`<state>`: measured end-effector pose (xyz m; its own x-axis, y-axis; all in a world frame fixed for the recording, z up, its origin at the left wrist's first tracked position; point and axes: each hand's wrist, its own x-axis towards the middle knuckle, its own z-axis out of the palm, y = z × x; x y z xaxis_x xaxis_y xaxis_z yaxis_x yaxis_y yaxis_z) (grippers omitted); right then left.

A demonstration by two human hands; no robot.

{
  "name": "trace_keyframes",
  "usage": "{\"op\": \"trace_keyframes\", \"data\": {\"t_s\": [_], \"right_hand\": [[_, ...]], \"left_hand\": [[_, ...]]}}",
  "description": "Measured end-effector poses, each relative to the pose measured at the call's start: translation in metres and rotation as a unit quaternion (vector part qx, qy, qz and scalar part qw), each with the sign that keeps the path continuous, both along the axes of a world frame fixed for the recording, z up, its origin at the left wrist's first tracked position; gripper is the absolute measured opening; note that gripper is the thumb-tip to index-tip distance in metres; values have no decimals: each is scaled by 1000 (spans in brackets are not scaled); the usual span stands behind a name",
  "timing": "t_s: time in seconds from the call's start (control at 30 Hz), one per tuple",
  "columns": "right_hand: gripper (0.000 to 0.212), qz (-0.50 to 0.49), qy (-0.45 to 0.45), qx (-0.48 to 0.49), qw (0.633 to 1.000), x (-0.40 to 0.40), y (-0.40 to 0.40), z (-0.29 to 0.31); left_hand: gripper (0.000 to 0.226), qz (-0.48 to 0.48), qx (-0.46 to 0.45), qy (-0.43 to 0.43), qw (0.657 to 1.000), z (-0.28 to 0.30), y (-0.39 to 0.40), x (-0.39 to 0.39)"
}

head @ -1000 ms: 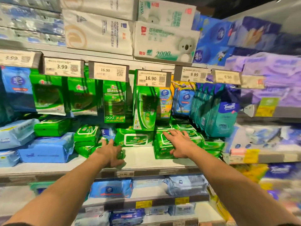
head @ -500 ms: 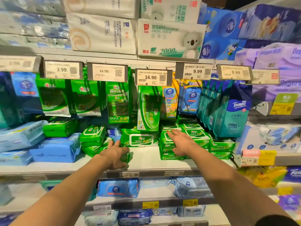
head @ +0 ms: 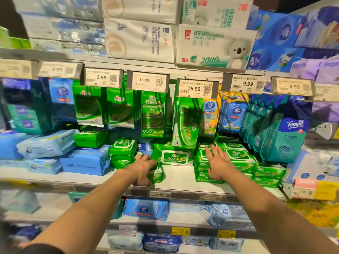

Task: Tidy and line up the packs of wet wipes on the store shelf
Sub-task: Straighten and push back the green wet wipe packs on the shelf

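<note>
Gripping a green wet-wipe pack [head: 156,174] on the white shelf [head: 181,180], the left hand [head: 142,168] curls closed; the right hand [head: 219,163] lies flat, fingers spread wide, on the stacked green packs [head: 238,160].

What I can't make out on the shelf

My left grip [head: 142,169] covers most of the green pack [head: 156,176] under it, so I can't tell how my fingers close. Price tags [head: 17,69] at far left blur past reading. My right grip [head: 219,165] hides the stack top [head: 203,158].
</note>
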<state>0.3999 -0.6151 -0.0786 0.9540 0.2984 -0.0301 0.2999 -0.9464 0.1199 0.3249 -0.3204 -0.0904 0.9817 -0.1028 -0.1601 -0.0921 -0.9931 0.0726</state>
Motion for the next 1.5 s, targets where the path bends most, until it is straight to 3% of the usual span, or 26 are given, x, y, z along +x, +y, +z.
{"op": "trace_keyframes", "data": {"t_s": [0.2, 0.33, 0.4, 0.57, 0.7, 0.9, 1.23, 1.5], "right_hand": [[117, -59, -29, -7, 998, -31, 25, -2], [110, -80, 24, -57, 995, -55, 62, 3], [100, -66, 65, -53, 994, -63, 83, 9], [83, 0, 11, 2, 1000, -66, 139, 19], [97, 110, 131, 26, 985, -60, 187, 3], [100, 168, 115, 67, 977, -43, 215, -12], [91, 239, 85, 48, 966, -14, 199, -20], [68, 148, 30, -4, 988, 4, 125, 3]], "left_hand": [[89, 3, 3, -65, 998, 19, 48, -8], [71, 6, 2, -129, 992, 15, 87, -26], [67, 12, 4, -142, 990, 10, 101, -34], [71, 18, 3, -134, 991, 1, 123, -45], [69, 22, 2, -133, 991, 0, 132, -44], [66, 32, -1, -141, 990, 1, 128, -32], [55, 116, 8, -206, 972, 27, 110, -4], [90, 182, 34, -148, 972, 27, 94, 32]]}}
